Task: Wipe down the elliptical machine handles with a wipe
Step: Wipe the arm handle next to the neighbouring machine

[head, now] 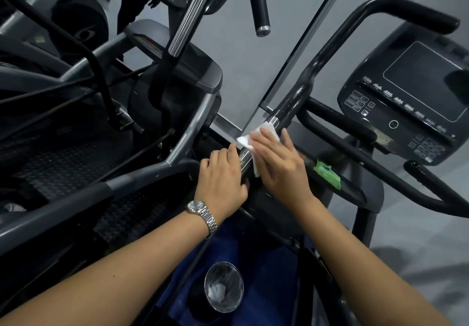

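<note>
A black elliptical handle [302, 90] with a ribbed silver grip section [245, 157] runs diagonally through the middle of the view. My right hand [279, 163] presses a white wipe [256, 138] flat against the silver section, fingers stretched along the bar. My left hand [223, 176], with a metal watch on the wrist, curls around the same bar just below the wipe. Part of the wipe is hidden under my right palm.
A green wipe pack [326, 173] lies on the console tray [355, 194] at right, below the console [406, 102]. A mesh bin [223, 287] with used wipes stands on the floor below. A mirror [127, 72] at left reflects the machine.
</note>
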Demonstrator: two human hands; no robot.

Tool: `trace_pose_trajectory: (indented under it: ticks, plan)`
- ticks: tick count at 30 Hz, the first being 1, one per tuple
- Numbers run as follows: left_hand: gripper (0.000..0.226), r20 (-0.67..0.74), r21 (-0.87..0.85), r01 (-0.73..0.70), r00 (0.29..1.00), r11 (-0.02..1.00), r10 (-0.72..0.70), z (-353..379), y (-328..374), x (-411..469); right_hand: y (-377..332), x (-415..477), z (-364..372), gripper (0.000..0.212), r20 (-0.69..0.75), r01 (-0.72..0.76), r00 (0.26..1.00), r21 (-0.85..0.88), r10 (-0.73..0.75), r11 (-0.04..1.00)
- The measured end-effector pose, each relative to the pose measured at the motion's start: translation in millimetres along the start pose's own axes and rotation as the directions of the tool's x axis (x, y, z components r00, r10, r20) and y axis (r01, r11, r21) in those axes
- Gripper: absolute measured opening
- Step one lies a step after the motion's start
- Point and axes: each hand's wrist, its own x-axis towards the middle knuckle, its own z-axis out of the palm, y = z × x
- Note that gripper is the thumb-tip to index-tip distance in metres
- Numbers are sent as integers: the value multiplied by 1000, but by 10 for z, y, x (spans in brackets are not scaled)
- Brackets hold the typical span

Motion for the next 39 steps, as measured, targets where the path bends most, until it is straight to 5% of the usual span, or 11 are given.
trace_pose_trajectory:
  ticks: [6, 11, 16, 21, 26, 30, 36, 39]
  plan:
    - [85, 5, 14, 1, 1000, 1000, -2, 1, -1, 8, 166, 246, -8, 20, -83, -103, 992, -58, 98, 993]
    - [83, 15, 23, -6, 1000, 1000, 5, -7, -7, 6, 98, 38, -82, 19, 10, 35, 999, -40, -34, 999]
    - [84, 12, 15, -5, 1000, 1000, 5, 1, -13, 5, 166, 267, 6, 22, -73, -155, 986, -93, 148, 984]
    - [81, 20, 21, -9, 1000, 1000, 9, -16, -4, -2, 5, 5, 6, 21, -8, 7, 1000, -29, -7, 1000]
    - [83, 24, 26, -1, 1000, 1000, 0, 2, -10, 12, 42, 258, 91, 20, -90, -167, 983, -93, 158, 982]
    - [80, 30, 43, 7, 1000, 999, -8, 1, -8, 9, -24, 74, 75, 18, -22, 12, 1000, -97, -14, 995]
    - [84, 7, 24, -7, 1000, 1000, 6, 9, -7, 10, 42, 259, 151, 22, -166, -241, 959, -41, 231, 970]
    - [83, 19, 17, -8, 1000, 1000, 8, 11, -11, 13, -78, 28, 178, 22, -115, -122, 986, -5, 120, 993]
